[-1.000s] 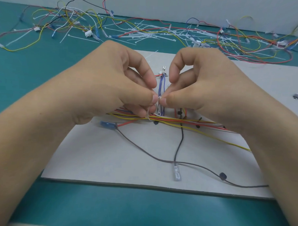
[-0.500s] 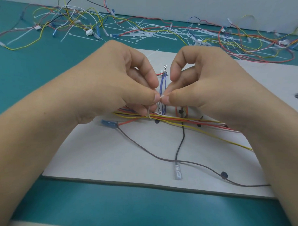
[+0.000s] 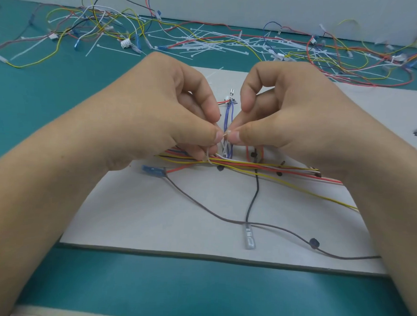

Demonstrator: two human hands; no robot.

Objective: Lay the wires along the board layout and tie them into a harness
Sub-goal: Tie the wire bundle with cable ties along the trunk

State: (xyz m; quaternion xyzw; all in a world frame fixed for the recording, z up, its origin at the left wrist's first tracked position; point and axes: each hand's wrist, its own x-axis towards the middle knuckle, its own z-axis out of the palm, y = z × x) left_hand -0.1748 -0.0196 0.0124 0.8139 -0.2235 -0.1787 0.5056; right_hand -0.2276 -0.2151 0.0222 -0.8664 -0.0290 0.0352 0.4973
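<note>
Over the board (image 3: pixel 153 215), left hand (image 3: pixel 157 113) and right hand (image 3: pixel 287 118) meet, pinching seemingly a white tie (image 3: pixel 209 158) round blue wires (image 3: pixel 228 116), partly hiding them. Spare wires (image 3: pixel 101 24) and ties (image 3: pixel 206 45) litter the far surface (image 3: pixel 51 100).

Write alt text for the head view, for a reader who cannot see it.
Over a grey board, the left hand and right hand pinch a white tie at the blue wires. Red and yellow wires cross the board; loose wires and ties litter the green table behind.
</note>
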